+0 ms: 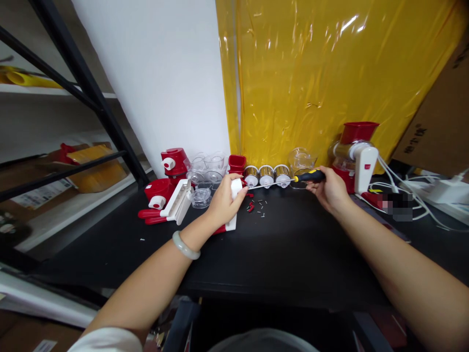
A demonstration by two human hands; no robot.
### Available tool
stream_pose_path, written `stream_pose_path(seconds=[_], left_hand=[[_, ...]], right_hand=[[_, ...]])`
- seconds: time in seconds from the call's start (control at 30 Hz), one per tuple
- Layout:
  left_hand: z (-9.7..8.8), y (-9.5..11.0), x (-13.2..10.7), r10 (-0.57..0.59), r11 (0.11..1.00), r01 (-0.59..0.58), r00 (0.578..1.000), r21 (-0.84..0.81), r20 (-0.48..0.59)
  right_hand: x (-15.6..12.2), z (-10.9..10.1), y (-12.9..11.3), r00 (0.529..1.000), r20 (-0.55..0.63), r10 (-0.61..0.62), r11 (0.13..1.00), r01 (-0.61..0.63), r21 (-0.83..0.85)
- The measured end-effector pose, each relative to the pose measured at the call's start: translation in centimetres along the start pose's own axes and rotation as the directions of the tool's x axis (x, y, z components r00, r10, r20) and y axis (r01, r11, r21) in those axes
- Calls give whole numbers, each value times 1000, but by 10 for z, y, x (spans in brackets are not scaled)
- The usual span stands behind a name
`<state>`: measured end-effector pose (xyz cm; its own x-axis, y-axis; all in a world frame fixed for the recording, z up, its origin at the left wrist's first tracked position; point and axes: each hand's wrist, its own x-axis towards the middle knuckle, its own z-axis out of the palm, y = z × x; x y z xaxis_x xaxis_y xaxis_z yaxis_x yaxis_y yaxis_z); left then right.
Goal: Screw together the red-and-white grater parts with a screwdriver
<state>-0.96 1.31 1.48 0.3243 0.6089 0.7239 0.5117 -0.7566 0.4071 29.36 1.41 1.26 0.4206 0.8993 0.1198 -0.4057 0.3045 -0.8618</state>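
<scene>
My left hand is closed around a white plastic part with some red on it; most of the part is hidden by the fingers. A white and red end shows below the palm, and I cannot tell whether it belongs to the same part. My right hand grips the black and yellow handle of a screwdriver. Its long shaft points left, with the tip at the white part. On the table just right of my left hand lie several small screws and a little red piece.
Three metal grater drums stand along the back. Left are red housings, white crank handles with red grips and clear plastic parts. An assembled rotary grater, white cables and a power strip are right.
</scene>
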Motion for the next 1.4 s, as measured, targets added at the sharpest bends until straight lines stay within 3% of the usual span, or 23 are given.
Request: stream_pose_path(seconds=[0.33,0.6,0.87,1.4], left_hand=[[0,1,0,10,1000,-10,1000,14,-2],[0,0,0,-3,1000,3,1000,5,6],[-1,0,1,5,1000,-5,1000,-1,1],[0,-1,0,4,1000,-4,1000,-6,0]], right_hand=[[-2,1,2,999,-32,-34,999,33,-38],[-3,4,-2,997,-67,23,998,-27,-57],[1,-3,1,997,39,67,997,-66,-33],[1,-2,3,998,54,-15,1000,15,-2]])
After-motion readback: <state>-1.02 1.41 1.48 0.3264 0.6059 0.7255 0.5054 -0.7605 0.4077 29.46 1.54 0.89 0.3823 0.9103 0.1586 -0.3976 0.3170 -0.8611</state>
